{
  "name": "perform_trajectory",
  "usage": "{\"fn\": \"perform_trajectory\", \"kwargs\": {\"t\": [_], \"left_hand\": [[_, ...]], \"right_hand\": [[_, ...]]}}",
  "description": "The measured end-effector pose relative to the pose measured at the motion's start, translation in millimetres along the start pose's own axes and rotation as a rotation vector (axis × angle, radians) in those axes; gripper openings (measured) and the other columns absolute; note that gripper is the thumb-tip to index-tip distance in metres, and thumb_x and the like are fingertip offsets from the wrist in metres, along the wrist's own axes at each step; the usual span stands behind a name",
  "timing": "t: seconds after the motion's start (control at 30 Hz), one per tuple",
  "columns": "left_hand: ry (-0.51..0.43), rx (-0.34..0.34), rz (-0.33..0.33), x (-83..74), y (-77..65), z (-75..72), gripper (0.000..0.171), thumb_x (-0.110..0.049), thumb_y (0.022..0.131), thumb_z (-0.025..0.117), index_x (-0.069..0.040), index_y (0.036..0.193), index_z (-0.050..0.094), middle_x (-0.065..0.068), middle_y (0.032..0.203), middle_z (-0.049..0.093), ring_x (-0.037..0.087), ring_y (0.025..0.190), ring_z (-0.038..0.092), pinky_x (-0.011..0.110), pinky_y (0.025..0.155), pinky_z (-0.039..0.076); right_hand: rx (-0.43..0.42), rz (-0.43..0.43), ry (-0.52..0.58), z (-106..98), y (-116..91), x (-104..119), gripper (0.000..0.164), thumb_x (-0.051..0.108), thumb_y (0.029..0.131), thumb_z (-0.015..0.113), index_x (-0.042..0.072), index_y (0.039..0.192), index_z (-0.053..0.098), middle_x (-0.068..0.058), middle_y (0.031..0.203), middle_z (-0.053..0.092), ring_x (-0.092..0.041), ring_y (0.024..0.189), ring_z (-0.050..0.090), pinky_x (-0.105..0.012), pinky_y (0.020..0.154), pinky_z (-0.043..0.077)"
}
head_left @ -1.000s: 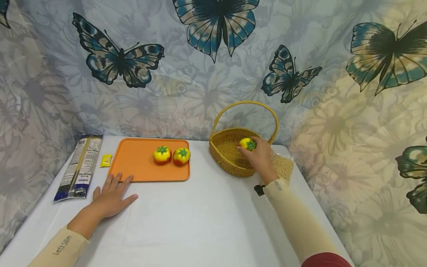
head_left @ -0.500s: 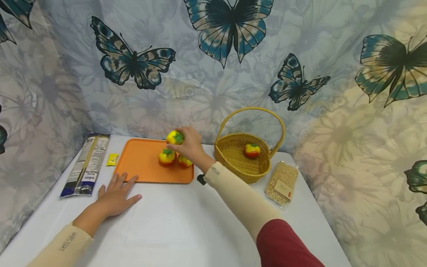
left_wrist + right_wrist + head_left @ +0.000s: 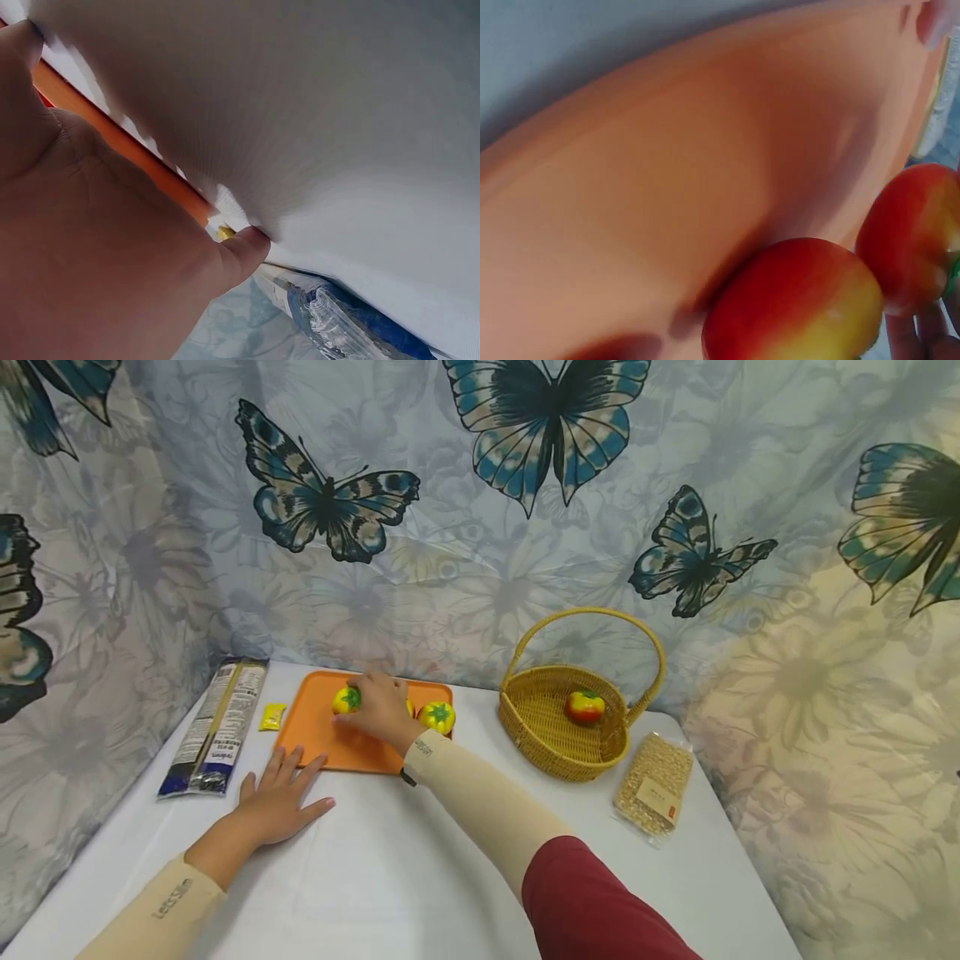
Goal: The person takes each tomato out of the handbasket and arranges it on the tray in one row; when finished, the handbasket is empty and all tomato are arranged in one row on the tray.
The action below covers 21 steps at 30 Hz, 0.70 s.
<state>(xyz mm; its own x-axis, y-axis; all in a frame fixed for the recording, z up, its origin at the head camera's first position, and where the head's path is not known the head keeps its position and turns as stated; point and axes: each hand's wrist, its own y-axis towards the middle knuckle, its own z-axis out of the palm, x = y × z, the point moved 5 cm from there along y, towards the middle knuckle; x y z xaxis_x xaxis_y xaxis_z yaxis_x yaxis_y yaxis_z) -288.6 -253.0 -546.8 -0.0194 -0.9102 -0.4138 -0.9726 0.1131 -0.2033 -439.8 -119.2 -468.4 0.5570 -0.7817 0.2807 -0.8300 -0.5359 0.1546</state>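
My right hand (image 3: 378, 706) holds a red-and-yellow fruit with a green leafy cap (image 3: 347, 700) over the back middle of the orange tray (image 3: 315, 735). In the right wrist view the held fruit (image 3: 911, 240) is at the right edge, fingers curled by it, close to another fruit (image 3: 795, 304). Two more such fruits sit on the tray: one mostly hidden behind my hand, one at the right (image 3: 437, 717). My left hand (image 3: 273, 802) lies flat with fingers spread, its fingertips at the tray's front-left edge.
A wicker basket (image 3: 540, 727) with a tall handle holds one fruit (image 3: 585, 707). Right of it lies a clear bag of pale grains (image 3: 656, 785). Left of the tray are a small yellow packet (image 3: 272, 717) and a long printed bag (image 3: 217, 727). A butterfly-print cloth hangs behind.
My right hand has carried the fruit leftward from the basket to the tray, then further left and lower. The left hand stays at the tray edge. The head view has shifted slightly.
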Motion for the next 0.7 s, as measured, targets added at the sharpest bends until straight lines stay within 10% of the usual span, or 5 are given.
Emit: {"fn": "perform_trajectory", "kwargs": {"t": [0.7], "left_hand": [[0.025, 0.013, -0.020, -2.2, 1.1, -1.4, 0.096, -0.072, 0.099, 0.056, -0.011, 0.168, 0.028, 0.033, 0.171, 0.005, 0.055, 0.156, -0.012, 0.086, 0.110, -0.005]], "right_hand": [[0.015, 0.041, 0.036, 1.3, -6.5, -4.1, 0.085, 0.070, 0.086, 0.076, 0.025, 0.155, 0.054, 0.004, 0.152, 0.056, -0.022, 0.141, 0.048, -0.052, 0.114, 0.031]]}}
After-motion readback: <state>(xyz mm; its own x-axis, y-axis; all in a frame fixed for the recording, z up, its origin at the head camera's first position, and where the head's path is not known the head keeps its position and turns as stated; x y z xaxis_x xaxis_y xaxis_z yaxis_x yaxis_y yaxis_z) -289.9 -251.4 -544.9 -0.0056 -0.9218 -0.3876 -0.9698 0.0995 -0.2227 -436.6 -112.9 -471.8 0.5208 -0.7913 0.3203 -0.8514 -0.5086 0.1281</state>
